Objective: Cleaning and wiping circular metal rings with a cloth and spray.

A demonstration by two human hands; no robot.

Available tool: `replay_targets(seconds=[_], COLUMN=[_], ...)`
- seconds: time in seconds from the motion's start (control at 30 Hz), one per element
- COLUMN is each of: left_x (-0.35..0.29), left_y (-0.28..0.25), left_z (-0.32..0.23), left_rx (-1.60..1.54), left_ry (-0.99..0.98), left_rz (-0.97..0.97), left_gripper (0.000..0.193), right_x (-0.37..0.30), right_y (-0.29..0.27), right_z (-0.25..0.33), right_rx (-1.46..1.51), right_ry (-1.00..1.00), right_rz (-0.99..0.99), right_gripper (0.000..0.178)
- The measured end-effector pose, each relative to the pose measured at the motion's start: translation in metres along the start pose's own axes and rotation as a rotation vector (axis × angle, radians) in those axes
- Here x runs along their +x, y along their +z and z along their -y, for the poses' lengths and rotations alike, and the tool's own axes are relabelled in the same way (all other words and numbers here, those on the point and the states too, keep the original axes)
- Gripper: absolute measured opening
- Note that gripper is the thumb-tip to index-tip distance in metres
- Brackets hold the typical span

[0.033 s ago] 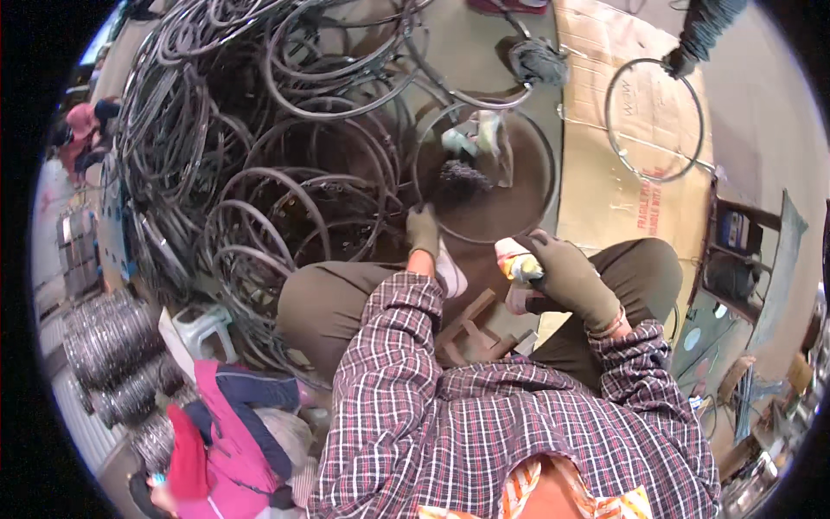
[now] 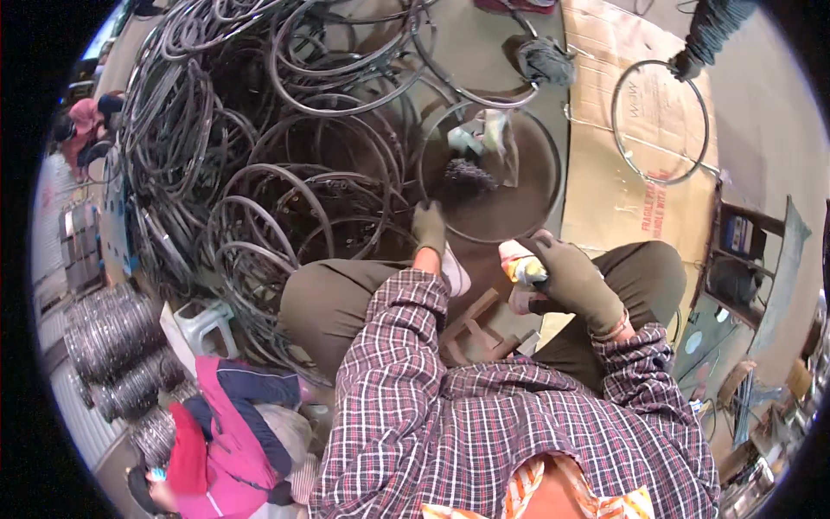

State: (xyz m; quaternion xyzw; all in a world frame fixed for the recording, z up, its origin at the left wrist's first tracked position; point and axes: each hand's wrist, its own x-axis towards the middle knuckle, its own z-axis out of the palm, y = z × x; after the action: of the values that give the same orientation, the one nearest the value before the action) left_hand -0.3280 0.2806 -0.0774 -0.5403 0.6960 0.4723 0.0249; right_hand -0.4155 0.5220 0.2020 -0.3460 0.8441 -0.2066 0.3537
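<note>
In front of me stands a thin dark metal ring [image 2: 558, 173], roughly the shape of a wheel rim. My left hand [image 2: 429, 227], in a grey-green glove, is closed on the ring's near left edge. My right hand [image 2: 572, 278], gloved alike, grips a bunched cloth [image 2: 522, 263] in white, yellow and red. This cloth is close to the ring's near right edge; whether it touches the metal I cannot tell. Through the ring show a dark clump of small pieces [image 2: 468, 178] and a pale crumpled plastic bag [image 2: 497, 138] on the floor.
A large heap of similar rings [image 2: 298, 186] lies at left. On the right, another person's gloved hand [image 2: 687, 66] holds a ring [image 2: 614, 121] over flattened cardboard [image 2: 596, 190]. A wooden piece [image 2: 478, 333] lies between my legs. A person in pink [image 2: 238, 450] is at lower left.
</note>
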Motion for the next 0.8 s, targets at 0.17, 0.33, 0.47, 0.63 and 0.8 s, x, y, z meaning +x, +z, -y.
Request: replay_targets(seconds=[0.17, 0.33, 0.47, 0.63, 0.8], left_x=[0.001, 0.039, 0.057, 0.055, 0.054], left_y=[0.009, 0.002, -0.006, 0.022, 0.041], left_z=[-0.047, -0.056, -0.047, 0.011, 0.045], left_rx=[-0.261, -0.032, 0.349, 0.337, 0.228], left_ry=[0.177, 0.193, 0.099, -0.066, -0.164], left_rz=[0.006, -0.053, 0.067, 0.004, 0.002], left_gripper=[0.037, 0.039, 0.059, 0.074, 0.079], right_x=[-0.003, -0.002, -0.004, -0.002, -0.005], right_y=[0.011, 0.017, 0.006, 0.001, 0.004], right_z=[-0.001, -0.007, 0.003, 0.008, 0.007], right_rx=[-0.048, -0.018, -0.005, -0.020, -0.029], right_ry=[-0.025, 0.033, -0.014, 0.013, 0.018], right_rz=[0.064, 0.103, 0.076, 0.097, 0.069], right_gripper=[0.076, 0.071, 0.061, 0.059, 0.058])
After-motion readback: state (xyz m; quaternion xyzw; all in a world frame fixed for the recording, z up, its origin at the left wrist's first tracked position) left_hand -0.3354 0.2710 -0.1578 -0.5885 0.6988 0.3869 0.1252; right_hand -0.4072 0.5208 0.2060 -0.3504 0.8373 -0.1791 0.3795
